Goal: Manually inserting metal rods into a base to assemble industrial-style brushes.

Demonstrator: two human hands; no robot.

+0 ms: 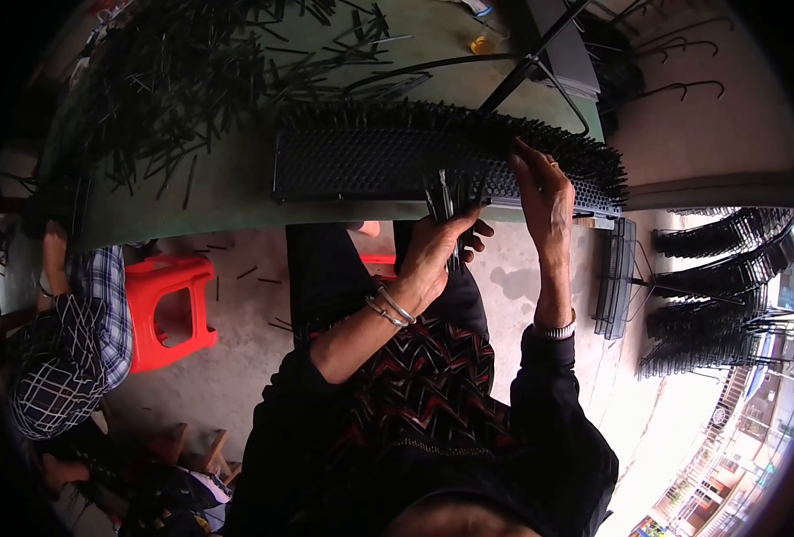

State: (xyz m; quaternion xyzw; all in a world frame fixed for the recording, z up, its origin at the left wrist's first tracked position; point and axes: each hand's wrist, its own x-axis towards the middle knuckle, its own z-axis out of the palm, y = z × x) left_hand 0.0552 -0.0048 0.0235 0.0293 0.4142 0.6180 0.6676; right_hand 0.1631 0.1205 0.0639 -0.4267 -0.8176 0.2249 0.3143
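Note:
A long black perforated block (352,168) lies along the near edge of the green table, its face full of small holes. Dense rows of short black strips (388,114) stick out along its far side. My left hand (435,249) is closed around a small bundle of thin dark strips (443,192), which point up in front of the block. At the block's right part is my right hand (549,190), its fingers bent together against the strips. Whatever lies between those fingertips is hidden in the dark.
Loose black strips (209,80) are heaped on the green table (236,201) at the far left. A black metal stand (533,61) rises behind the block. A co-worker (66,358) sits left, near a red stool (173,313). Black racks (710,282) stand at right.

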